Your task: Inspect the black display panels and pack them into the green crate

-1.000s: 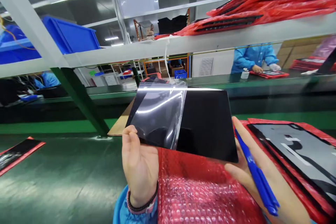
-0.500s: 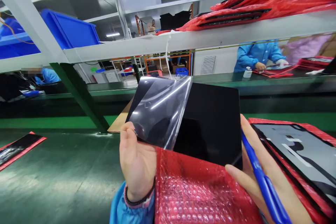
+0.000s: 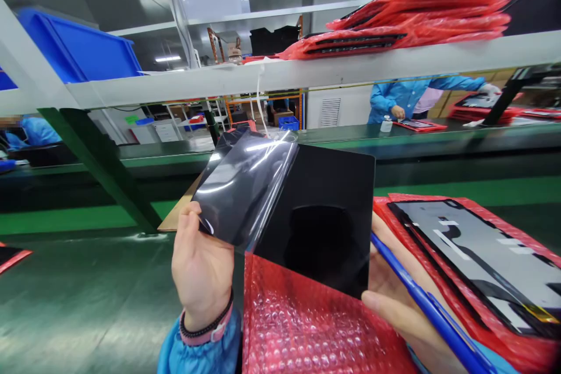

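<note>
My right hand point(image 3: 412, 280) grips the right edge of a glossy black screen panel point(image 3: 324, 216), thumb in front. A blue pen point(image 3: 421, 298) lies across that same hand. The panel's lower part sits in a red bubble-wrap bag point(image 3: 315, 327). My left hand point(image 3: 201, 263) is closed in a pinch at the lower left corner of a clear protective film point(image 3: 245, 181). The film is lifted off the panel's left part and bends along a crease near the panel's middle.
To the right, a grey-backed screen panel point(image 3: 473, 257) lies on red bubble wrap. Above runs a white shelf beam point(image 3: 333, 70) bearing stacked red-wrapped panels point(image 3: 412, 23) and a blue bin point(image 3: 79, 47). A green post point(image 3: 105, 169) stands left. Across the bench, a co-worker point(image 3: 407, 99) handles panels.
My left hand has drawn the film slightly farther left from the panel. The view has turned right. The co-worker's one arm now reaches out to a stack at the right.
</note>
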`<state>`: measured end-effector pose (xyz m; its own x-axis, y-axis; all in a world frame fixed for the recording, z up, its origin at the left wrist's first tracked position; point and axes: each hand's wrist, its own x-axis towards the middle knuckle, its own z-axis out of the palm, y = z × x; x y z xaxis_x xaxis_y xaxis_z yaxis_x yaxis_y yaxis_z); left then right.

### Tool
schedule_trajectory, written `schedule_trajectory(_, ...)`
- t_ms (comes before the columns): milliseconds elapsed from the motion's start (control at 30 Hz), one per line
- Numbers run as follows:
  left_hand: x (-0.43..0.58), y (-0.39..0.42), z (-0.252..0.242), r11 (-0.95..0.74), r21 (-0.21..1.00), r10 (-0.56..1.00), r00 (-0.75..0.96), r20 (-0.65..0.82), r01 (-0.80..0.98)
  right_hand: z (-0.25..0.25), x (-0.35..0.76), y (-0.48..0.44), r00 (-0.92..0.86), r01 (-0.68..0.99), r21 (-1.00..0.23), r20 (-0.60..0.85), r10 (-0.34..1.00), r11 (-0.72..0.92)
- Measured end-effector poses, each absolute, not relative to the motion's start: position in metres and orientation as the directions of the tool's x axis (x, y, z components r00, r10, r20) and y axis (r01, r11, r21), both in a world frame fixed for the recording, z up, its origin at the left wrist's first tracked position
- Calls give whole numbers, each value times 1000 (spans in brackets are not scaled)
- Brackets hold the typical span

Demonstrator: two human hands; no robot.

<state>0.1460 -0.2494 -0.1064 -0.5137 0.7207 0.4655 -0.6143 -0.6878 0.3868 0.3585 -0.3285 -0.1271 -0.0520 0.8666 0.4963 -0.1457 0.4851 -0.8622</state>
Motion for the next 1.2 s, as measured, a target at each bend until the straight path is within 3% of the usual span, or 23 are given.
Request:
schedule_trajectory(333,144,-247,-102,-622,429,781,-482,397,-655,-115,357,-310,-140,-308,-855,475,869,418)
schedule_trajectory(833,141,-236,-103,-670,438,742,-558,371,-599,-113,355,-315,-123,-281,-878,433,893,387)
schedule_trajectory(900,139,-231,-104,-725,423,688,-605,401,-544,-115,355,-317,-88,-232,-885,431,898,403)
schedule_trajectory(1000,133,-222,-107,-762,420,646,-623,440,-494,-116,357,-321,-3,-18,-880,476,880,476)
schedule_trajectory(1100,125,-212,-111,-804,407,592,-646,482,-433,-115,360,-324,38,233,-807,564,825,542)
schedule_trajectory(1200,118,-205,-114,-889,376,443,-699,562,-261,-114,360,-326,43,346,-734,634,772,584)
